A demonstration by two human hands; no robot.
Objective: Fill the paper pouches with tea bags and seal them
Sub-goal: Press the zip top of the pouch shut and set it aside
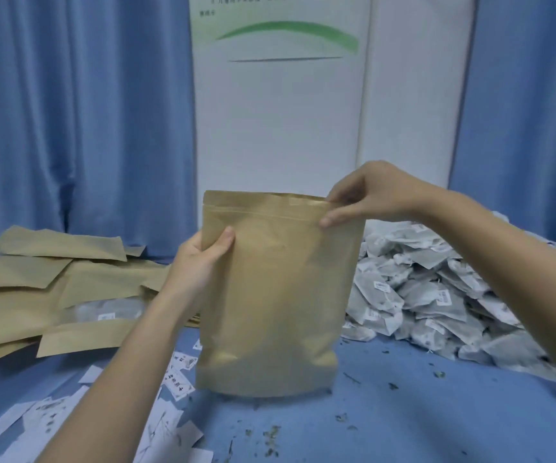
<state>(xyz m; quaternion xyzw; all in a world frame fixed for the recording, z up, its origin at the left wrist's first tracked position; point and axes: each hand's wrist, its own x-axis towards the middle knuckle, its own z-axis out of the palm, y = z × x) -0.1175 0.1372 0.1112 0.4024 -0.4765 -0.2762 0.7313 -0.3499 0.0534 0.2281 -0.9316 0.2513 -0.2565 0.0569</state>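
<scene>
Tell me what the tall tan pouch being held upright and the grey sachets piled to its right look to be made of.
Tall tan pouch: apparently kraft paper, matte with a faint sheen that may mean a lining; a pressed zip strip runs near its top. Grey sachets: seemingly thin mesh or filter paper, slightly see-through over dark contents, with small white tags.

One brown paper pouch (276,295) stands upright at the middle of the blue counter (403,422), held by two hands: the left hand (200,259) and the right hand (375,192). To the left lies one loose stack of flat pouches (46,289); roughly eight or nine show, overlapping too much for a sure count. To the right is one heap of tea bags (437,295), many dozens, too many to count. About ten or more white paper slips (166,429) lie scattered in front. Two blue curtains (79,111) flank one white poster (280,105).
</scene>
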